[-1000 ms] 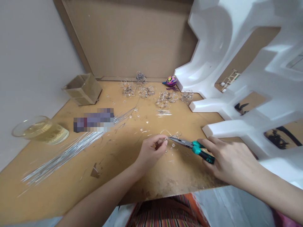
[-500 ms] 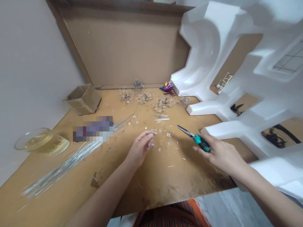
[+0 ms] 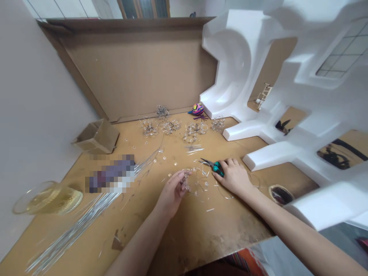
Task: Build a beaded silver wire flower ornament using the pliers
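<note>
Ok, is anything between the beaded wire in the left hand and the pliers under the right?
Nothing tall. Clear beads and thin wire lie low between the left hand's beaded wire and the pliers under the right hand. Whether they join the held piece, I can't tell.

My brown tabletop (image 3: 195,230) extends in front of me; dark smudges mark its near edge. A plain grey-white wall (image 3: 31,99) bounds my left side. At the rear, facing me, stands an upright brown cardboard panel (image 3: 138,73) with a raised rim. Above that rim I see a brown frame (image 3: 132,8) with dark panes and, further left, a pale, line-gridded surface (image 3: 69,8). A white moulded partition (image 3: 230,73) with cut-out openings borders my right. Lighting is diffuse, with soft highlights along the partition's edges.
</note>
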A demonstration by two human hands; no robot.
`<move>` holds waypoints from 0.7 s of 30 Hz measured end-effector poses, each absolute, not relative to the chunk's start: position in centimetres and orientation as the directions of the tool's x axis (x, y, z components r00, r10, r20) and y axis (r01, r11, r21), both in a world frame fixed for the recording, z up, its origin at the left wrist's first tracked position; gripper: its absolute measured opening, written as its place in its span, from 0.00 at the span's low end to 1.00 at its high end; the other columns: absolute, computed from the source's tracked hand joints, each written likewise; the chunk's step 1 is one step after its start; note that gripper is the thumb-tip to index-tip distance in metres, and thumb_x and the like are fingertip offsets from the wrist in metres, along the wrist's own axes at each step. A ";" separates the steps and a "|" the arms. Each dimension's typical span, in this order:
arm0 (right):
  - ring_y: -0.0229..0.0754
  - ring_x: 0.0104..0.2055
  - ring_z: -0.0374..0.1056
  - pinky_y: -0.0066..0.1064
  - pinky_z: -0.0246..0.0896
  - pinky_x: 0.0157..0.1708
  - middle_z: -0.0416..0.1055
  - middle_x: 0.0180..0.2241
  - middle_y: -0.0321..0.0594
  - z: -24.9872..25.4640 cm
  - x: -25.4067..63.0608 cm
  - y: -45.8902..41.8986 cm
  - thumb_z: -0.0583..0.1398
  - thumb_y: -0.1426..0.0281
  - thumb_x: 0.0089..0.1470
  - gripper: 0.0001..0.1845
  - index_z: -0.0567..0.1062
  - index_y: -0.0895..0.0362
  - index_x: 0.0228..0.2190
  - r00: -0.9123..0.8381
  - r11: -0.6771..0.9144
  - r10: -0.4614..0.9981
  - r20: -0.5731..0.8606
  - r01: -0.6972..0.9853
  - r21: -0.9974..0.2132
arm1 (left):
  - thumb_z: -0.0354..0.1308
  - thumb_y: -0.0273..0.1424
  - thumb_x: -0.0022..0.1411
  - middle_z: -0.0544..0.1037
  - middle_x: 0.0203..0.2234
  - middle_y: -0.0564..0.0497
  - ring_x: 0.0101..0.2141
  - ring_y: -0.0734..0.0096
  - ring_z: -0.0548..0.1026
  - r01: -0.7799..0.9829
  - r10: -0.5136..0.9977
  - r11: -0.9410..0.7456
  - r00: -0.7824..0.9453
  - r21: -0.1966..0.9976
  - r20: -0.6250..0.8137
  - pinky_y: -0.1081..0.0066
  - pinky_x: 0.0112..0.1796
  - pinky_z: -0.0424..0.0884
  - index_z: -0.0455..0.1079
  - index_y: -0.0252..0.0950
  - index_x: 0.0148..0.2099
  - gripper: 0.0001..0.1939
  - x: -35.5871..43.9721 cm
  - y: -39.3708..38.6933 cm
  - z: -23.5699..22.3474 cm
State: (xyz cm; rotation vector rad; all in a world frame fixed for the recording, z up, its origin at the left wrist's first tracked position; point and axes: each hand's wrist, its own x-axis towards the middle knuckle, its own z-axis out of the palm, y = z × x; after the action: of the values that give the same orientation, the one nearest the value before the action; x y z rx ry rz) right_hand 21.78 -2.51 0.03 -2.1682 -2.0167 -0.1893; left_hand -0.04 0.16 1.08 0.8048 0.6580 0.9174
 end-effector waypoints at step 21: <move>0.29 0.16 0.58 0.24 0.53 0.17 0.64 0.18 0.29 1.1 20.4 0.1 0.62 0.58 0.44 0.17 0.72 0.59 0.31 -0.044 -0.102 0.994 -0.099 -0.067 -0.993 | 0.58 0.37 0.54 0.69 0.22 0.55 0.24 0.76 0.65 -0.244 0.942 0.225 0.302 0.943 -0.147 0.75 0.28 0.61 0.72 0.36 0.43 0.16 0.4 0.8 -0.4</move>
State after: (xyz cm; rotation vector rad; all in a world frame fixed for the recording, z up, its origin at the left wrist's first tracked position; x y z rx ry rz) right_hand 20.38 0.15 1.07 -1.2113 -1.1387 1.3452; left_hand 0.41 0.76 -0.40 0.9920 0.8893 0.9876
